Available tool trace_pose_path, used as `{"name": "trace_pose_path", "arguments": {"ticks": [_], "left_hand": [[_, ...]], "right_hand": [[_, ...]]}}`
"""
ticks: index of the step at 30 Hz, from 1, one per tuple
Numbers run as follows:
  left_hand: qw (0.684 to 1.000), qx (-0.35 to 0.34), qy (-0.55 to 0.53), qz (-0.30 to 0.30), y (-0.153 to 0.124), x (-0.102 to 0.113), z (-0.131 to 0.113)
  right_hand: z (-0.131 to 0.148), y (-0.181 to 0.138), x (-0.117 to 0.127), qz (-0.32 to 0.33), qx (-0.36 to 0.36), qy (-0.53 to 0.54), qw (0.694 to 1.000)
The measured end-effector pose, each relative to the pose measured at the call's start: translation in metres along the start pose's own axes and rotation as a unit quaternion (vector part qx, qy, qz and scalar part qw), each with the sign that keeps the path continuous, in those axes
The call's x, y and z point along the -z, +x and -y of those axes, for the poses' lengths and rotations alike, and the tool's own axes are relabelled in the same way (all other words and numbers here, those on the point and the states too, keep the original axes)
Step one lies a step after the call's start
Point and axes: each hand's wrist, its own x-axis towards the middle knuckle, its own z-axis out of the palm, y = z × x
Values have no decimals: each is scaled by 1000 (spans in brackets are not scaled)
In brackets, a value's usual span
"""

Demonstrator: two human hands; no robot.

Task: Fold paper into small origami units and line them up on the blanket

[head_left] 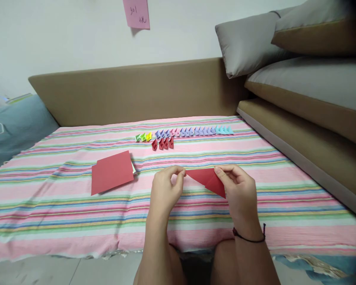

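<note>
A red sheet of paper folded into a triangle is held just above the striped cloth. My left hand pinches its left tip with fingers closed. My right hand, with a black band on the wrist, pinches the upper right corner. To the left lies a stack of square paper sheets with a red sheet on top. Farther back stands a row of small folded paper pieces in green, yellow, purple, pink and blue, with a few red folded pieces just in front of it.
The striped pink cloth covers a low sofa seat with a brown backrest. Grey and brown cushions are piled at the right. A blue pillow lies at the left. A pink note hangs on the wall.
</note>
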Motion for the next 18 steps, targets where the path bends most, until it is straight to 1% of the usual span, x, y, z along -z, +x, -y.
{"name": "trace_pose_path", "arguments": {"ticks": [3,5,6,7,9,11,12,13,15,18], "left_hand": [[997,19,36,-63,0,6,5],[994,14,38,-99,0,7,5],[995,1,29,-98,0,6,4],[996,-19,14,-86,0,4,2],[998,-54,-25,-27,-1,-1,-5],[995,-59,-68,39,-1,-8,-10],[994,-53,-81,58,-1,-10,-13],[993,-44,-87,68,-1,-12,-14],[994,-33,-82,66,-1,-13,-15],[995,-38,-64,67,-1,-9,-13]], "right_hand": [[0,2,6,-31,2,-1,1000],[1,2,7,-22,7,-22,1000],[1,1,5,-2,8,-37,999],[1,1,3,24,12,-52,998],[1,-1,-4,82,32,-73,993],[2,-3,-10,121,55,-87,987],[2,-4,-12,129,62,-93,985],[2,-5,-13,130,65,-95,985],[3,-5,-14,118,59,-98,986],[3,-5,-12,105,56,-107,987]]}}
